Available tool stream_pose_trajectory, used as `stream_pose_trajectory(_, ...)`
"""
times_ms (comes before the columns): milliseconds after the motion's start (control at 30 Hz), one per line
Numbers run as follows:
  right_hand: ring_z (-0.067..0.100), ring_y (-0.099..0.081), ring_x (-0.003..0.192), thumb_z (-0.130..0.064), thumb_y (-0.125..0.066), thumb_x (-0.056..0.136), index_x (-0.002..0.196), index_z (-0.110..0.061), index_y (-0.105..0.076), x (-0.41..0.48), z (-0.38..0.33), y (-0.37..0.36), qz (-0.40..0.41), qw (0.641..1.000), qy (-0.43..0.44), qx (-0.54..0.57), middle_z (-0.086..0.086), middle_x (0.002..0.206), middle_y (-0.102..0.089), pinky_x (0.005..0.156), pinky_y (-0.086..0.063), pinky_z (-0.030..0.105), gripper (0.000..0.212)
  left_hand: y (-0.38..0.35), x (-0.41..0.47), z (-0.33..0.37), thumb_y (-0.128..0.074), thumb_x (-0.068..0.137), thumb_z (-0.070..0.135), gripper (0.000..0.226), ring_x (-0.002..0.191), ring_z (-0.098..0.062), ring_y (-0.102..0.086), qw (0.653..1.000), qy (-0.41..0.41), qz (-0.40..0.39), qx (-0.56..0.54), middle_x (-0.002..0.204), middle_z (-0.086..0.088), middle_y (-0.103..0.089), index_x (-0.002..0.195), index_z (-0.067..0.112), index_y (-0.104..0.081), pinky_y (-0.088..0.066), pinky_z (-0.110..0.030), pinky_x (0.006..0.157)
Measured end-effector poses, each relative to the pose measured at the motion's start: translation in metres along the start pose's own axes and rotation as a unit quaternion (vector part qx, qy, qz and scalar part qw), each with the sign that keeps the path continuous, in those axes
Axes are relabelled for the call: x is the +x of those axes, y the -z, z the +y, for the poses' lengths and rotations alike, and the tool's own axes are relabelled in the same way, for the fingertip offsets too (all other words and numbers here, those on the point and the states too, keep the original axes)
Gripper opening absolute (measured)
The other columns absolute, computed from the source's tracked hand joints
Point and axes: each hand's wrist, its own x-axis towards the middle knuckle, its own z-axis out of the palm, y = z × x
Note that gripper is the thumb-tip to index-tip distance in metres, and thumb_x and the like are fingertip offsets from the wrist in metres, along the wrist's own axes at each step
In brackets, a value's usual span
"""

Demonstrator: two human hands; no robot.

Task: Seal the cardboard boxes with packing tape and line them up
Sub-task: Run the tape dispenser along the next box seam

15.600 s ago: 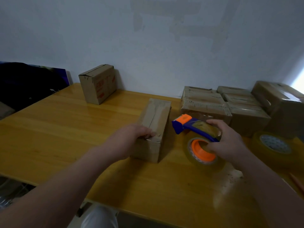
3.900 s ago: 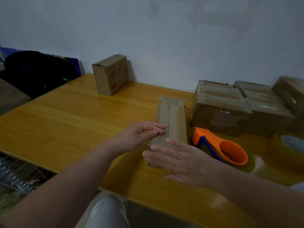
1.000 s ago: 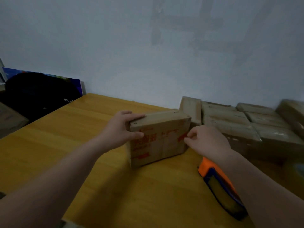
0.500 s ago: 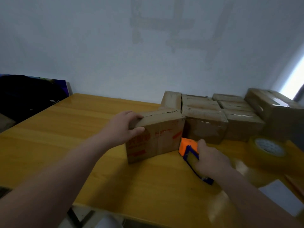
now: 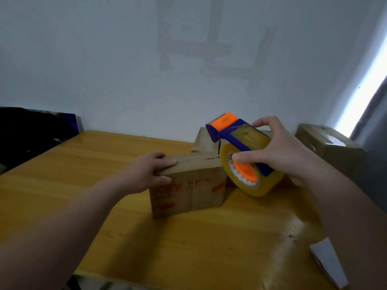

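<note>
A small cardboard box (image 5: 188, 189) with red print on its front stands on the wooden table (image 5: 83, 168). My left hand (image 5: 149, 171) grips its top left corner, fingers over the top and thumb on the front face. My right hand (image 5: 278, 152) holds a blue and orange tape dispenser (image 5: 240, 151), loaded with a roll of clear yellowish tape, in the air just right of and above the box. The cutter end points up and to the left.
Behind the dispenser stand more cardboard boxes (image 5: 204, 139) against the wall, and a larger one (image 5: 328, 147) at the right. A white paper piece (image 5: 328, 266) lies at the front right. A dark bag (image 5: 31, 132) sits off the table's left.
My right hand has lifted the tape dispenser off the table and raised it beside the box. My left hand keeps its hold on the box's top corner.
</note>
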Motion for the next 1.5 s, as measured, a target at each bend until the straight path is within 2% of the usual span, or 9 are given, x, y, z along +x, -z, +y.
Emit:
stream_pose_trajectory(133,0.022,-0.069,0.075,-0.013,-0.083,0.063,0.109,-0.036,-0.051,0.016,-0.019,0.003,-0.03,0.998,0.05,-0.002,0.003,0.092,-0.067,0.068,-0.059,0.041,0.061,0.003,-0.003,0.006,-0.064,0.089,0.022,0.051,0.127,-0.014,-0.041,0.995,-0.052,-0.057,-0.069,0.15,0.008,-0.024,0.134,0.041,-0.048,-0.045,-0.026,0.098)
stream_pose_trajectory(267,0.02,-0.069,0.075,-0.015,-0.078,0.068,0.11,-0.037,-0.06,0.032,-0.022,-0.007,-0.066,0.994,0.083,-0.041,0.001,0.093,-0.068,0.067,-0.058,0.037,0.051,0.005,-0.001,0.008,-0.066,0.087,0.014,0.053,0.131,-0.015,-0.039,0.986,-0.071,-0.092,-0.121,0.15,0.01,-0.022,0.123,0.05,-0.048,-0.047,-0.028,0.099)
stream_pose_trajectory(500,0.011,-0.066,0.09,-0.016,-0.082,0.071,0.123,-0.045,-0.053,0.055,-0.021,-0.003,-0.169,0.97,0.102,-0.139,-0.011,0.106,-0.064,0.078,-0.058,0.03,0.067,0.011,0.004,0.009,-0.063,0.089,0.009,0.057,0.135,-0.015,-0.034,0.984,-0.065,-0.126,-0.111,0.153,0.01,-0.018,0.135,0.038,-0.048,-0.046,-0.022,0.098)
stream_pose_trajectory(900,0.008,-0.058,0.099,-0.019,-0.077,0.078,0.134,-0.043,-0.047,0.081,-0.011,-0.009,-0.151,0.966,0.131,-0.161,-0.013,0.118,-0.058,0.08,-0.048,0.024,0.068,0.019,0.009,0.014,-0.066,0.086,0.007,0.052,0.13,-0.014,-0.037,0.981,-0.036,-0.143,-0.128,0.148,0.013,-0.024,0.129,0.034,-0.055,-0.046,-0.027,0.099)
stream_pose_trajectory(1033,0.007,-0.058,0.099,-0.023,-0.077,0.079,0.134,-0.045,-0.046,0.08,-0.006,-0.007,-0.15,0.967,0.134,-0.155,-0.017,0.116,-0.057,0.082,-0.049,0.026,0.067,0.025,0.01,0.025,-0.061,0.091,0.028,0.024,0.117,-0.007,-0.045,0.988,0.015,0.004,-0.157,0.133,0.012,-0.048,0.114,0.026,-0.066,-0.044,-0.03,0.095)
stream_pose_trajectory(1133,0.007,-0.058,0.098,-0.022,-0.078,0.077,0.132,-0.045,-0.047,0.08,-0.005,-0.006,-0.147,0.97,0.133,-0.141,-0.018,0.113,-0.057,0.079,-0.049,0.024,0.067,0.028,0.018,0.038,-0.055,0.095,0.03,0.03,0.091,-0.017,-0.063,0.902,0.148,0.126,-0.384,0.106,-0.006,-0.065,0.114,0.007,-0.064,-0.054,-0.029,0.073)
stream_pose_trajectory(1267,0.007,-0.059,0.097,-0.02,-0.078,0.076,0.13,-0.045,-0.049,0.079,-0.005,-0.005,-0.146,0.971,0.137,-0.13,-0.017,0.113,-0.058,0.077,-0.049,0.024,0.067,0.03,0.023,0.055,-0.056,0.094,0.028,0.036,0.079,-0.023,-0.067,0.714,0.269,-0.013,-0.646,0.094,-0.018,-0.067,0.106,-0.006,-0.059,-0.06,-0.031,0.064)
stream_pose_trajectory(1367,0.008,-0.061,0.094,-0.019,-0.079,0.075,0.126,-0.046,-0.05,0.079,-0.006,-0.005,-0.145,0.97,0.143,-0.131,-0.015,0.112,-0.06,0.075,-0.051,0.025,0.064,0.029,0.028,0.058,-0.06,0.09,0.014,0.018,0.058,-0.015,-0.066,0.685,0.268,-0.018,-0.677,0.071,-0.012,-0.068,0.089,-0.003,-0.063,-0.058,-0.026,0.055)
stream_pose_trajectory(1500,0.01,-0.063,0.093,-0.019,-0.079,0.074,0.122,-0.045,-0.051,0.08,-0.007,-0.006,-0.148,0.965,0.157,-0.147,-0.012,0.109,-0.061,0.076,-0.053,0.027,0.061,0.029,0.029,0.057,-0.057,0.091,0.004,0.008,0.044,-0.009,-0.058,0.714,0.272,0.003,-0.646,0.057,-0.006,-0.062,0.086,-0.001,-0.06,-0.05,-0.019,0.042)
